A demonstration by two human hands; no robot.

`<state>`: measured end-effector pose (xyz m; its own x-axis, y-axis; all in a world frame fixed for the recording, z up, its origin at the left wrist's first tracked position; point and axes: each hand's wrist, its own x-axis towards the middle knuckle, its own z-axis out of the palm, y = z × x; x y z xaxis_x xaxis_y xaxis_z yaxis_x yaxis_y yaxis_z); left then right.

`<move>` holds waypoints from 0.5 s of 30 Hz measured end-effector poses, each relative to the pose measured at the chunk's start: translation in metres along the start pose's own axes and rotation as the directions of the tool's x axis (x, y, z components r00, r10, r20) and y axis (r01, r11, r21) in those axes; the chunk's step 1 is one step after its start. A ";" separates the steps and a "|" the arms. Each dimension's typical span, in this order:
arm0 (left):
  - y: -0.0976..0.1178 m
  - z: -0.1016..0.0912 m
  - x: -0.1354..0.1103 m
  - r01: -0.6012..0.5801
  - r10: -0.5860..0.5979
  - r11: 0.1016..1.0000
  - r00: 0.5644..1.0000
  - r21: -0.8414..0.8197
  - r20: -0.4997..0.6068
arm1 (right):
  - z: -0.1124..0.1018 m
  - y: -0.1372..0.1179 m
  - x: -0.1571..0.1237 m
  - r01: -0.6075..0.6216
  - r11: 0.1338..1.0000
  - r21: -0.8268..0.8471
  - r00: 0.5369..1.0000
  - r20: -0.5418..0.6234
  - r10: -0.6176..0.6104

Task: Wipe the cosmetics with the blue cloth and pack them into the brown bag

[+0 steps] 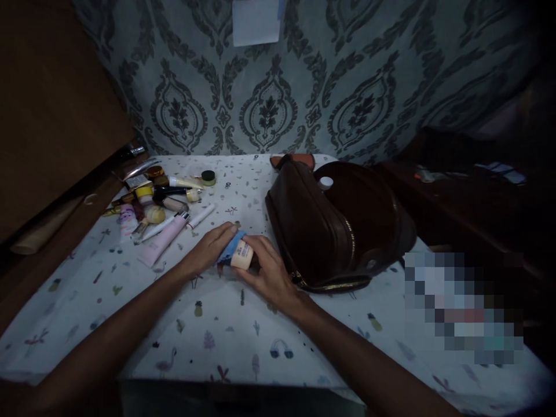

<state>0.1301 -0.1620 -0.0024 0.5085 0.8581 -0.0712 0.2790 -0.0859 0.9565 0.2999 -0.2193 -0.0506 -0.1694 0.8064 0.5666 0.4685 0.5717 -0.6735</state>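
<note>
On the far left I see a brown wooden panel (52,104) slanting beside the tabletop (226,324), whose white cover is printed with flamingos, pineapples and sunglasses. Near that edge lies a loose cluster of small cosmetics: a yellow-lidded jar (144,194), a purple-and-white tube (127,222), other little bottles and, just beside them, a pale pink tube (163,238) lying aslant. A slim white stick (202,216) lies by its cap end, and a jar with a dark green lid (208,177) stands farther back.

Then comes the left hand (212,246), its fingers closed on a blue cloth (232,242) pressed against a small cream container (242,256). The container is tilted, above the front middle of the tabletop, and the right hand (271,272) grips it from the other side, thumb below.

Just beyond that hand sits a brown bag (299,220) with gold zips, a round white cap (325,183) showing at its top. Farther right, something on the tabletop is too pixelated to tell.
</note>
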 end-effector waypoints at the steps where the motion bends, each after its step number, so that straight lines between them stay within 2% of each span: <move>1: 0.000 0.000 0.000 0.037 -0.036 0.998 0.999 -0.044 0.015 | -0.001 -0.001 0.000 0.020 1.000 -0.016 1.000 0.004 -0.020; 5: -0.003 0.000 0.001 0.058 -0.056 0.994 0.998 -0.093 0.020 | -0.001 -0.001 0.000 -0.020 1.000 -0.006 1.000 -0.017 0.020; 10: -0.004 0.003 0.001 -0.015 0.012 0.999 0.998 -0.043 -0.070 | 0.004 0.001 0.001 -0.204 0.962 0.182 0.973 -0.072 0.220; 12: -0.005 0.004 0.002 -0.066 0.062 0.997 0.993 -0.030 -0.102 | 0.005 -0.001 0.003 -0.309 0.897 0.315 0.940 -0.041 0.338; 15: -0.008 0.002 0.004 -0.159 0.153 0.987 0.980 -0.033 -0.131 | 0.002 -0.007 0.006 -0.427 0.734 0.528 0.882 0.065 0.467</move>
<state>0.1317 -0.1592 -0.0112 0.4341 0.8937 0.1137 0.1673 -0.2040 0.9646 0.2938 -0.2180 -0.0428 0.0133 0.9879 0.1547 -0.0418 0.1551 -0.9870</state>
